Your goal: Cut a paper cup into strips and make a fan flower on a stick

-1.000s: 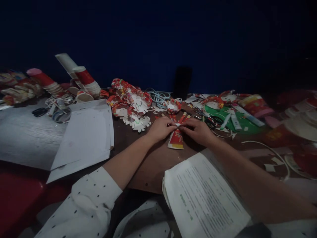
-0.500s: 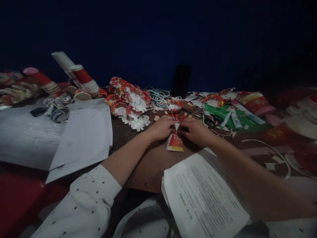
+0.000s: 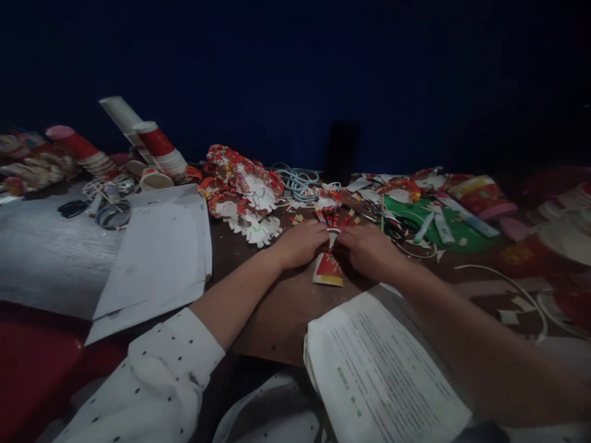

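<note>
Over the brown table, my left hand [image 3: 302, 243] and my right hand [image 3: 369, 251] face each other with bent fingers, closed on a cut paper cup [image 3: 329, 269]. A wide red panel with a yellow edge points toward me. Its whitish middle shows between my fingertips, and narrow red strips fan out behind. My hands hide much of its sides. Just beyond lies a red-and-white cut paper piece [image 3: 329, 198].
Left are white sheets [image 3: 161, 246], tape [image 3: 113, 215] and stacked paper cups [image 3: 159, 151]. Ruffled red-and-white paper flowers [image 3: 244, 184] lie behind my left hand. Scissors [image 3: 404, 229], glue tubes [image 3: 443, 227] and a green sheet [image 3: 466, 237] are right. A printed booklet [image 3: 383, 363] lies at the near edge.
The whole view has shifted slightly, so things sit a little lower and to the right. My fingers have shifted a little on the cut cup, which stays between both hands.
</note>
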`<state>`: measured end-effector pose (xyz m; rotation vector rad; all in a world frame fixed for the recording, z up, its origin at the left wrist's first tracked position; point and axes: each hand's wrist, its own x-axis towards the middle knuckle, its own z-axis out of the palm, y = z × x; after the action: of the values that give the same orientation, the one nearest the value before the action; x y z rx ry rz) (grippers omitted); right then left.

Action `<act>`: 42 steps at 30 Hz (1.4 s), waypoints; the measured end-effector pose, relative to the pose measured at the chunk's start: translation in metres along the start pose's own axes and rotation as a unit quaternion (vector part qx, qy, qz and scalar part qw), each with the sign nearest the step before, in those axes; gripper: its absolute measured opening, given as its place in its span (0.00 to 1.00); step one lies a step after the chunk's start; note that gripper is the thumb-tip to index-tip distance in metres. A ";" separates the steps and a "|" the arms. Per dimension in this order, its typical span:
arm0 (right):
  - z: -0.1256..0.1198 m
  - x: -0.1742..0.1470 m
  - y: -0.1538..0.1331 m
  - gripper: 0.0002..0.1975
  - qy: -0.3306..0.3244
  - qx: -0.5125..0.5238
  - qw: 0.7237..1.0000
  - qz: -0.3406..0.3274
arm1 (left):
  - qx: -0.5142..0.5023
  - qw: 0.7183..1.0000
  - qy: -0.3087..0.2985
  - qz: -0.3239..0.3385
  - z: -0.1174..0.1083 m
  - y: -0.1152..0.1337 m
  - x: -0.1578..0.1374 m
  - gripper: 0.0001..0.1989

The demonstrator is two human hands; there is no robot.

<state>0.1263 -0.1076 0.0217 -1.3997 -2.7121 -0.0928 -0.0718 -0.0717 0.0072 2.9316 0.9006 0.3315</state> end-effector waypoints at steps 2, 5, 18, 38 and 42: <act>0.003 -0.003 0.002 0.09 0.011 0.052 0.999 0.002 | -0.038 0.999 0.005 0.001 -0.001 -0.002 -0.002 0.10; 0.007 -0.007 0.008 0.11 0.091 0.182 0.978 0.038 | -0.114 0.993 0.041 -0.014 -0.004 -0.003 -0.007 0.10; 0.016 0.005 0.012 0.15 0.171 0.228 0.923 0.257 | -0.056 0.951 0.185 -0.242 0.003 0.007 0.004 0.13; 0.008 0.013 -0.009 0.13 0.019 0.062 0.971 0.230 | 0.027 0.960 0.020 -0.279 -0.001 0.027 0.017 0.11; 0.009 0.012 -0.009 0.13 0.031 0.058 0.973 0.222 | 0.036 0.960 0.029 -0.276 0.001 0.029 0.017 0.11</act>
<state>0.1121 -0.1024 0.0137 -1.8832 -2.2479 0.0525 -0.0422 -0.0863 0.0127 2.5832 1.7028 0.3500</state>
